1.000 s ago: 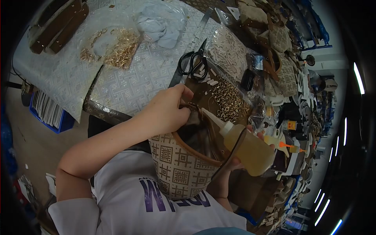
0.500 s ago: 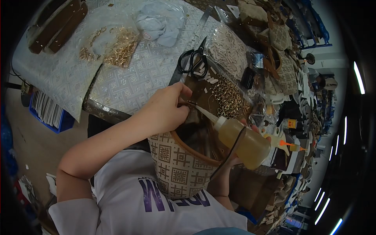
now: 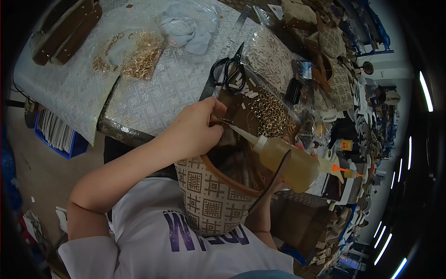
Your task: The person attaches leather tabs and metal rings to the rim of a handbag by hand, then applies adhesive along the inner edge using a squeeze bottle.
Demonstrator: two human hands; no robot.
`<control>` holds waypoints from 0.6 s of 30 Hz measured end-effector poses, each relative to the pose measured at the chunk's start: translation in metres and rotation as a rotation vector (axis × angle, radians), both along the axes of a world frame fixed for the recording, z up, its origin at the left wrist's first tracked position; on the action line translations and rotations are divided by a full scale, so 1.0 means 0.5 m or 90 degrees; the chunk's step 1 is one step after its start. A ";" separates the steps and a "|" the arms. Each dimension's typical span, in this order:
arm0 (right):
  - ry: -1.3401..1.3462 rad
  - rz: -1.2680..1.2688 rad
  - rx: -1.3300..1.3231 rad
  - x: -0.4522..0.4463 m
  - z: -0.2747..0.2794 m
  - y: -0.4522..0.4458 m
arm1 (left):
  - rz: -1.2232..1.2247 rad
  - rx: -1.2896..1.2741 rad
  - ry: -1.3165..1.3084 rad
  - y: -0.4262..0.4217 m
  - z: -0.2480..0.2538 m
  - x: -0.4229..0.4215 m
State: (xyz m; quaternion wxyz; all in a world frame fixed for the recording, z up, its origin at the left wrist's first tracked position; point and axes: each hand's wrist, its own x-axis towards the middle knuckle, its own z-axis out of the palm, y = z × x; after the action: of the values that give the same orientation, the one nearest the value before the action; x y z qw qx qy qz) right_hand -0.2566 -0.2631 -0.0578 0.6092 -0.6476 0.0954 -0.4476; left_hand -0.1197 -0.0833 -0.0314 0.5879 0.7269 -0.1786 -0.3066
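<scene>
My left hand [image 3: 197,128] is closed, its thumb and fingers pinching the brown upper edge of a patterned handbag [image 3: 212,207], where a small metal fitting shows. The bag rests against my shirt, its mouth facing up. My right hand [image 3: 280,185] is wrapped round a clear squeeze bottle [image 3: 292,165] of yellowish liquid, which hides most of the palm. The bottle lies tilted, with its long nozzle pointing at the fitting beside my left fingertips. A thin dark strap or cord [image 3: 274,181] crosses in front of the bottle.
Black scissors [image 3: 227,72] lie beside a metal ruler [image 3: 209,88]. Beyond the bag are a pile of small metal fittings [image 3: 268,114], a bag of pale short pieces [image 3: 269,53] and gold chains [image 3: 144,53]. A blue crate [image 3: 69,144] stands on the floor.
The bottle's rear end has risen slightly, along with my right hand, while its nozzle tip has dipped a little away from the fitting's edge. My left hand and the bag stay almost still.
</scene>
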 end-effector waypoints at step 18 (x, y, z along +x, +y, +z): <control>-0.021 -0.053 -0.011 0.001 -0.005 0.024 | 0.005 0.013 -0.016 0.000 -0.006 0.001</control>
State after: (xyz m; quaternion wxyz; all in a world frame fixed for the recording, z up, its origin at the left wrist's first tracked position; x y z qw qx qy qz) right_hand -0.2562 -0.2514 -0.0604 0.5861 -0.6406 0.1086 -0.4840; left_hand -0.1191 -0.0832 -0.0345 0.5797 0.7372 -0.1797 -0.2968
